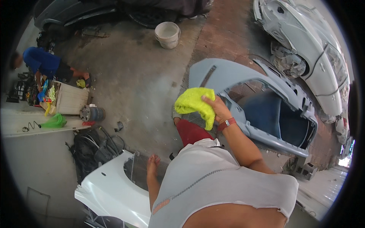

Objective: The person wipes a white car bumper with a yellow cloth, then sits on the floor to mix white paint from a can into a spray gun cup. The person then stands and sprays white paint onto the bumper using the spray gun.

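Note:
A bright yellow-green cloth, fluffy and bunched up, is in my right hand, with the thumb pressed on top. It hangs over my legs, just left of a large grey car body panel that is curved and has a big opening. My left hand is low at my left side with nothing in it, its fingers loosely bent. Nearest to that hand is a glossy white car fender, propped on a stand.
A white bucket stands ahead near a dark covered car. On the right is a white car, partly wrapped in plastic. A person in blue bends over a cluttered cabinet at left. Hoses and a black bag lie nearby.

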The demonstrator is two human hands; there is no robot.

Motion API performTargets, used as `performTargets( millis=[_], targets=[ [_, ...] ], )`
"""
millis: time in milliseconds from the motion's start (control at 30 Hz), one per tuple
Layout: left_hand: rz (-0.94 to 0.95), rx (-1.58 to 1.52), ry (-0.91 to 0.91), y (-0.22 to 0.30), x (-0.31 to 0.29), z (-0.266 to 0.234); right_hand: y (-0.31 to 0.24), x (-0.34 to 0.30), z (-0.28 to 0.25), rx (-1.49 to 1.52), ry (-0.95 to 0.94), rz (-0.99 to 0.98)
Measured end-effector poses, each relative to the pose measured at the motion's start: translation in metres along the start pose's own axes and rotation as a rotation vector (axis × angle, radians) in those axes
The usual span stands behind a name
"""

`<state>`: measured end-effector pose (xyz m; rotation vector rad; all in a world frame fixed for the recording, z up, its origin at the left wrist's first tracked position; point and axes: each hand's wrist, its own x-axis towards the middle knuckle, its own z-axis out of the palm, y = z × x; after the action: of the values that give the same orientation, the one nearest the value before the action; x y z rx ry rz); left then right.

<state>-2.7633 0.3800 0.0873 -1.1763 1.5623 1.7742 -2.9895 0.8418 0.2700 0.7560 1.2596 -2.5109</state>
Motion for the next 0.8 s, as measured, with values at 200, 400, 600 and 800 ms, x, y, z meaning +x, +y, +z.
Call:
performTargets(
  millis=[200, 400, 600, 800],
  targets=[
    [-0.079, 0.065, 0.093, 0.046, 0.035, -0.043, 0.078, 0.185, 0.032, 0.039, 0.298, 0.131],
    [-0.072, 0.148, 0.153, 0.141, 0.067, -0.072, 0.003, 0.341, 0.096, 0.083, 0.386, -0.01],
    [0.067, 0.232, 0.156, 0.256, 0.149, -0.047, -0.171, 0.442, 0.224, 0.2, 0.15, -0.367],
    [0.071, 0.58, 0.019, 0.354, 0.245, -0.023, -0.26, 0.548, 0.282, 0.268, 0.084, -0.56]
  ],
)
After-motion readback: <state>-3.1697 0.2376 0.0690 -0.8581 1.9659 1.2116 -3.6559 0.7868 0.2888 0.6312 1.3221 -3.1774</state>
